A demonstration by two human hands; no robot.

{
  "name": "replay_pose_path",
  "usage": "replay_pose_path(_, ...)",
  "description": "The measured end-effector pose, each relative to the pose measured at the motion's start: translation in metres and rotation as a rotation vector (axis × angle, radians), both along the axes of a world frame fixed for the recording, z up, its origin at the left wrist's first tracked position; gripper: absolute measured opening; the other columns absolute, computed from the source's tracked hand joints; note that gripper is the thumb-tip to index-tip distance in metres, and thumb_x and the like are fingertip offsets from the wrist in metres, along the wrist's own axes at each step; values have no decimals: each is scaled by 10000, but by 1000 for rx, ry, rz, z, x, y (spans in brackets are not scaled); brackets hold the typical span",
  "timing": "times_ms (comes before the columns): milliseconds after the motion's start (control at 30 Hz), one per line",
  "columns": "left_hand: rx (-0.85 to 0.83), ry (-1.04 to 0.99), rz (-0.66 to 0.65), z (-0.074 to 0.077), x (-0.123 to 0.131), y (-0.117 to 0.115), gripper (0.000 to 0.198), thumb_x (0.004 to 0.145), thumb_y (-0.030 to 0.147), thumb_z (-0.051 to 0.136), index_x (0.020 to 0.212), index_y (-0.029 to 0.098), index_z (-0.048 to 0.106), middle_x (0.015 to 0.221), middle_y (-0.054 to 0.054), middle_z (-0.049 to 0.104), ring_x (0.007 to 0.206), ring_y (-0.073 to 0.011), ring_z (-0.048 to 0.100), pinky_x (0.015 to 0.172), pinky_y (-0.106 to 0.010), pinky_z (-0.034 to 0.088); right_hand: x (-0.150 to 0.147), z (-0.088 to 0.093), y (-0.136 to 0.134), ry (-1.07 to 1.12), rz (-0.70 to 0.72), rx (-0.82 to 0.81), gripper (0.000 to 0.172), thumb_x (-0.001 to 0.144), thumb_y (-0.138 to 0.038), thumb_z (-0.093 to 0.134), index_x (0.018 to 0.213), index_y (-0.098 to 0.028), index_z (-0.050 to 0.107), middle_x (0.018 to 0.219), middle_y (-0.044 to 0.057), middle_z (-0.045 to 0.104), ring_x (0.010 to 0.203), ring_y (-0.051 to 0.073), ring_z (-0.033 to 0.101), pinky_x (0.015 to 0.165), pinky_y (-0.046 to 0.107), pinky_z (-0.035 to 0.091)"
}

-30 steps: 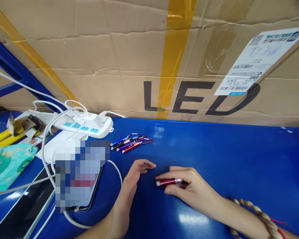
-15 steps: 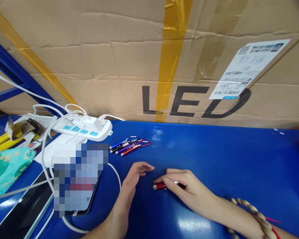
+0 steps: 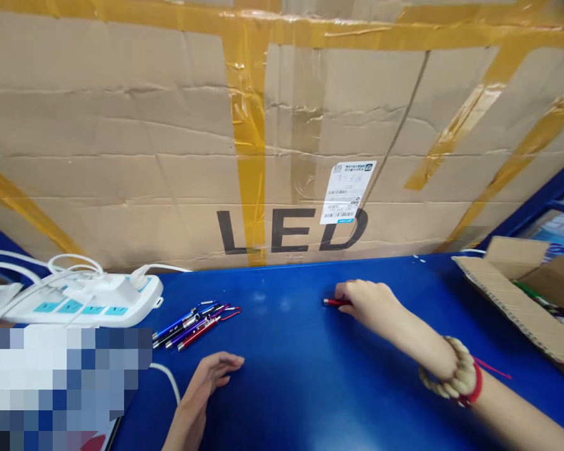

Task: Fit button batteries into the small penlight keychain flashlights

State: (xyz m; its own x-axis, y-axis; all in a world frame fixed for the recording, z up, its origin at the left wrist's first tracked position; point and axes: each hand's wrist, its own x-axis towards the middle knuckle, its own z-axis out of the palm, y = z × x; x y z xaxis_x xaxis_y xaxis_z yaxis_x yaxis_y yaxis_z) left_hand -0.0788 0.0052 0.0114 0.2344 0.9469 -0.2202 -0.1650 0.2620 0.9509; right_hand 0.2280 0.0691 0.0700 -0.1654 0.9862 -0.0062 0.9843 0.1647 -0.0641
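My right hand (image 3: pixel 367 300) is closed around a small red penlight (image 3: pixel 333 302), low over the blue tabletop and towards its back edge. Only the silver-tipped front end of the penlight sticks out to the left; the fingers cover the rest. My left hand (image 3: pixel 211 382) rests near the front left with loosely curved fingers, holding nothing. Beyond it several similar penlights lie side by side, among them a blue one (image 3: pixel 178 326) and a red one (image 3: pixel 200 333), with carabiner clips at their far ends.
A large taped cardboard box (image 3: pixel 188 156) marked LED stands behind the blue table (image 3: pixel 282 376). To the left are a white power strip (image 3: pixel 141 304) with cables and a blurred-out screen (image 3: pixel 66 388). An open carton (image 3: pixel 502 300) with items inside sits at the right.
The right hand has carried the red penlight away from the left hand, rightward and farther back. The view has swung right and up, bringing the open carton in. The left hand stays empty.
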Motion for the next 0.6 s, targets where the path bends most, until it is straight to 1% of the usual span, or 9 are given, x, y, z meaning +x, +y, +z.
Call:
replay_pose_path(67, -7, 16, -31, -3, -3, 6, 244, 781, 447, 544, 828, 247, 677, 909, -105, 700, 1108, -360, 557, 976, -544, 339, 20, -1, 10, -28, -73, 48, 92, 684, -110, 656, 668, -200, 658, 701, 65, 671, 664, 242, 633, 492, 265, 345)
replay_pose_path(200, 8, 42, -50, -6, -4, 9, 217, 799, 412, 531, 800, 252, 677, 891, -98, 707, 1038, -344, 603, 962, -549, 344, 54, -4, 23, -58, -190, 131, 145, 694, -125, 635, 568, -198, 638, 606, 72, 631, 563, 210, 610, 453, 258, 293)
replay_pose_path(267, 21, 48, -41, -6, -3, 8, 206, 800, 411, 538, 805, 257, 675, 902, -95, 708, 1001, -336, 619, 955, -540, 355, 64, -5, 25, -61, -212, 156, 167, 681, -111, 641, 538, -197, 631, 582, 76, 624, 538, 214, 605, 445, 266, 287)
replay_pose_path(333, 41, 47, -25, -6, -1, 5, 200, 792, 416, 553, 825, 259, 672, 921, -96, 707, 988, -335, 620, 945, -527, 369, 67, -5, 26, -56, -205, 176, 161, 661, -80, 644, 552, -199, 642, 601, 85, 639, 557, 236, 616, 451, 282, 307)
replay_pose_path(400, 59, 41, 0, -6, 1, 0, 200, 785, 418, 566, 838, 257, 672, 946, -95, 703, 988, -331, 613, 939, -507, 380, 61, -5, 26, -50, -171, 190, 125, 677, -89, 641, 622, -199, 664, 670, 104, 665, 626, 267, 638, 472, 303, 355)
replay_pose_path(467, 75, 42, 26, -5, 4, -6, 212, 795, 421, 559, 840, 248, 674, 967, -90, 697, 990, -323, 603, 940, -483, 381, 46, -6, 27, -22, -101, 217, 87, 752, -162, 602, 742, -204, 677, 807, 114, 680, 737, 283, 651, 518, 322, 420)
replay_pose_path(533, 109, 63, 37, -3, 8, -12, 236, 818, 426, 536, 857, 237, 672, 986, -83, 685, 1002, -315, 585, 942, -459, 373, 25, -9, 27, 48, 19, 260, 138, 826, -240, 532, 854, -210, 664, 933, 100, 660, 842, 274, 643, 595, 340, 482)
replay_pose_path(600, 163, 95, 21, -2, 12, -19, 262, 834, 438, 516, 896, 230, 662, 1012, -77, 667, 1025, -311, 558, 929, -434, 367, 0, -12, 25, 153, 198, 283, 186, 865, -292, 481, 911, -215, 645, 992, 82, 637, 907, 251, 627, 700, 361, 516)
